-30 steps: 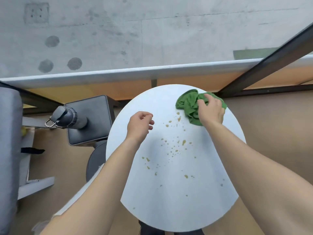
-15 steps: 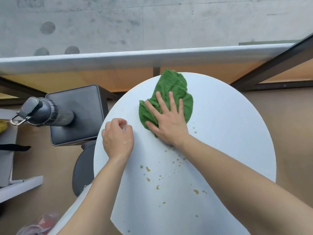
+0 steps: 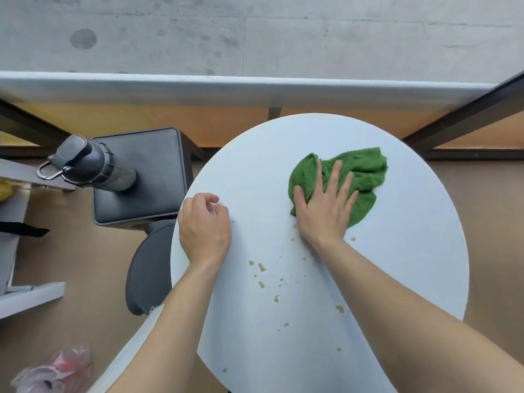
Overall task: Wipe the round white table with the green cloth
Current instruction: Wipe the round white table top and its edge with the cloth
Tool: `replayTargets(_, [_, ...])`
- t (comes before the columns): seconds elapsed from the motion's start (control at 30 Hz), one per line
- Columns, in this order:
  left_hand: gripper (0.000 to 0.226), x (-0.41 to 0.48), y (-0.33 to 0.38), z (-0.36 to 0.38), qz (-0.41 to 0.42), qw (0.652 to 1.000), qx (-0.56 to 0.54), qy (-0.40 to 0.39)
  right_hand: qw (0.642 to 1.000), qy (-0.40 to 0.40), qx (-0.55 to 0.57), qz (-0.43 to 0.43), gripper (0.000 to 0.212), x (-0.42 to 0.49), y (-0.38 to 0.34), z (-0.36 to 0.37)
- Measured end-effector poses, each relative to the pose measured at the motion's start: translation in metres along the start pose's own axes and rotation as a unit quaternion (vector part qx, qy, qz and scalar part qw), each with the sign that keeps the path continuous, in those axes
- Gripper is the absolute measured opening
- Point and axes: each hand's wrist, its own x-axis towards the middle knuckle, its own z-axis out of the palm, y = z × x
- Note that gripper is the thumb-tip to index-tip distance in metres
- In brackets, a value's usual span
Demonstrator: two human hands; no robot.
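The round white table [image 3: 411,251] fills the middle of the view, with several yellowish-brown drops [image 3: 261,268] spattered across its near half. A crumpled green cloth [image 3: 360,171] lies on the far right part of the top. My right hand [image 3: 326,208] lies flat on the cloth's near left part, fingers spread, pressing it down. My left hand [image 3: 204,231] rests at the table's left edge with fingers curled and nothing visible in them.
A black square stool [image 3: 153,171] stands left of the table with a dark grey bottle [image 3: 88,165] on it. A dark round base [image 3: 147,270] sits below the stool. A grey ledge [image 3: 255,86] runs along the concrete wall. A plastic bag [image 3: 56,367] lies on the floor.
My right hand has slid the cloth from the table's far left toward the right. My left hand stays at the left edge. The drops under the swept far part are gone.
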Motion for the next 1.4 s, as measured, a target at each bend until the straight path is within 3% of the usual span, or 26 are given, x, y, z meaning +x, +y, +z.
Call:
replayTargets(0.1, [0.018,-0.006,-0.026,-0.016,-0.033,0.999,-0.008,0.017,0.989,-0.022,-0.009,-0.145,0.071,-0.007,-0.061,0.011])
replayTargets(0.2, [0.018,-0.008,-0.050,-0.031,-0.071,0.995,-0.040,0.053,0.954,-0.058,-0.032,-0.293,0.071,-0.049,-0.092,0.031])
replayTargets(0.3, [0.013,-0.012,-0.065,-0.041,-0.100,0.990,-0.068,0.080,0.897,-0.086,-0.066,-0.429,0.073,-0.102,-0.076,0.047])
replayTargets(0.4, [0.009,-0.017,-0.072,-0.040,-0.117,0.989,-0.061,0.066,0.850,-0.089,-0.107,-0.508,0.079,-0.083,-0.054,0.044])
replayTargets(0.6, [0.011,-0.017,-0.079,-0.035,-0.129,0.987,-0.081,0.050,0.956,-0.050,-0.051,-0.286,0.073,0.024,-0.095,0.009])
replayTargets(0.7, [0.010,-0.014,-0.085,-0.038,-0.151,0.979,-0.117,0.066,0.967,-0.047,-0.022,-0.250,0.071,0.006,-0.125,0.020])
replayTargets(0.83, [0.008,-0.013,-0.093,-0.049,-0.164,0.972,-0.144,0.088,0.920,-0.068,-0.046,-0.384,0.073,-0.095,-0.125,0.052])
replayTargets(0.97, [0.006,-0.016,-0.096,-0.058,-0.134,0.980,-0.118,0.084,0.848,-0.119,-0.089,-0.508,0.077,-0.183,-0.069,0.076])
replayTargets(1.03, [0.007,-0.020,-0.095,-0.059,-0.114,0.985,-0.109,0.069,0.815,-0.127,-0.101,-0.557,0.073,-0.181,-0.047,0.074])
replayTargets(1.1, [0.009,-0.026,-0.091,-0.057,-0.094,0.989,-0.096,0.057,0.806,-0.125,-0.122,-0.566,0.073,-0.149,-0.044,0.065])
replayTargets(1.17, [0.010,-0.032,-0.084,-0.054,-0.080,0.992,-0.089,0.046,0.842,-0.102,-0.132,-0.514,0.077,-0.100,-0.052,0.046])
replayTargets(1.3, [0.014,-0.044,-0.069,-0.043,-0.057,0.995,-0.078,0.013,0.945,-0.069,-0.087,-0.309,0.075,0.006,-0.039,-0.002])
replayTargets(1.4, [0.014,-0.053,-0.063,-0.033,-0.033,0.997,-0.073,-0.014,0.984,-0.065,-0.046,-0.157,0.075,0.047,0.015,-0.028])
